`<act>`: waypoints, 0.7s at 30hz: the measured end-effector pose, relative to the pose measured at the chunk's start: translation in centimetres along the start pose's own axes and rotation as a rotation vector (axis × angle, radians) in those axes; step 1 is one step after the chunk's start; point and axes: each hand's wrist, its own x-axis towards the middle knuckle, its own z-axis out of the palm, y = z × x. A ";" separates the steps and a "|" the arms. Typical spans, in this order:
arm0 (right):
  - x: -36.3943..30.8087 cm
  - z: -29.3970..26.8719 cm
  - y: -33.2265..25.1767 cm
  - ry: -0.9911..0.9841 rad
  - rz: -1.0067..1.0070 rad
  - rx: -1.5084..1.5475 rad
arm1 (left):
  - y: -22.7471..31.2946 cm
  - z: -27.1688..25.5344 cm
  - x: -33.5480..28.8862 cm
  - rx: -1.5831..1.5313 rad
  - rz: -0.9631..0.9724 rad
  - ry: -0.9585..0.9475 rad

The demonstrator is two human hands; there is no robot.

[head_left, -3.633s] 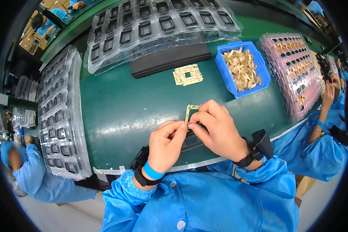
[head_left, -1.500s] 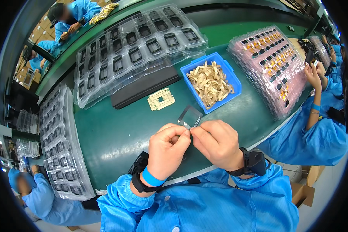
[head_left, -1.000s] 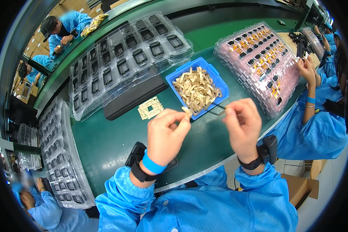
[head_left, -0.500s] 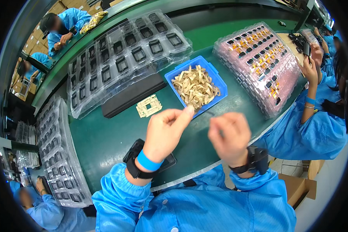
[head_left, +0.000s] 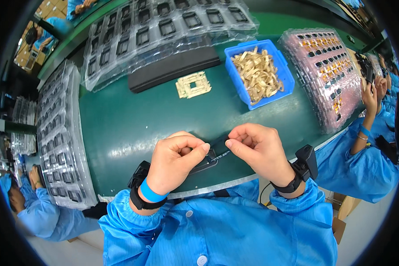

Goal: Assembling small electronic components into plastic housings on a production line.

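Note:
My left hand (head_left: 176,159) and my right hand (head_left: 258,148) meet over the near edge of the green table (head_left: 119,128). Both pinch a small black rectangular part (head_left: 218,148) between thumbs and fingertips. Beneath it, partly hidden by my left hand, lies a dark flat holder (head_left: 203,166). Both wrists carry black bands, and the left one also has a blue strap.
A blue bin (head_left: 283,73) of gold-coloured strips stands beyond my hands; a gold frame piece (head_left: 193,84) and a long black bar (head_left: 173,68) lie left of it. Clear trays (head_left: 62,133) of black parts line the left and back; a pink tray (head_left: 332,75) sits right. Co-workers in blue work at both sides.
My hands were apart and raised half a second ago; they have come down and together at the table's near edge, now both gripping the black part. The view has tilted downward.

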 end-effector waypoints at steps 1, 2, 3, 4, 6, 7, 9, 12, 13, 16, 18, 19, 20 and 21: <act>0.0 0.3 0.0 -0.059 0.036 0.004 | -0.3 -0.2 -0.4 0.008 -0.011 -0.011; 0.0 0.6 0.3 -0.081 0.046 0.003 | -0.4 -0.2 -0.8 0.001 -0.028 0.003; 0.0 0.9 0.6 -0.077 0.077 0.015 | -0.4 -0.1 -1.2 0.028 -0.027 0.065; 0.0 1.2 0.9 -0.074 0.108 0.026 | -0.6 -0.2 -1.5 0.056 -0.027 0.128; -0.3 1.7 1.5 -0.064 0.120 0.107 | -2.2 -0.4 -2.8 0.096 0.006 0.217; -0.4 1.7 1.6 -0.083 0.196 0.152 | -2.7 -0.5 -3.6 0.220 0.093 0.243; -0.6 2.0 2.1 -0.116 0.288 0.247 | -4.2 -0.7 -4.8 0.479 0.249 0.247; -0.9 2.9 3.1 -0.162 0.291 0.246 | -5.3 -0.2 -5.8 0.652 0.292 0.269; -1.0 3.2 3.1 -0.167 0.296 0.242 | -5.7 0.0 -6.0 0.648 0.286 0.271; -1.1 4.1 3.1 -0.126 0.274 0.178 | -6.9 0.6 -6.1 0.614 0.298 0.331; -1.1 4.5 3.3 -0.105 0.236 0.149 | -7.3 0.6 -6.2 0.615 0.326 0.358; -1.0 4.5 3.3 -0.106 0.239 0.147 | -7.2 0.7 -6.2 0.612 0.323 0.357; -1.0 4.6 3.1 -0.098 0.238 0.126 | -7.1 0.7 -6.3 0.619 0.305 0.362; -1.0 4.6 3.1 -0.091 0.237 0.104 | -7.0 0.7 -6.3 0.626 0.287 0.367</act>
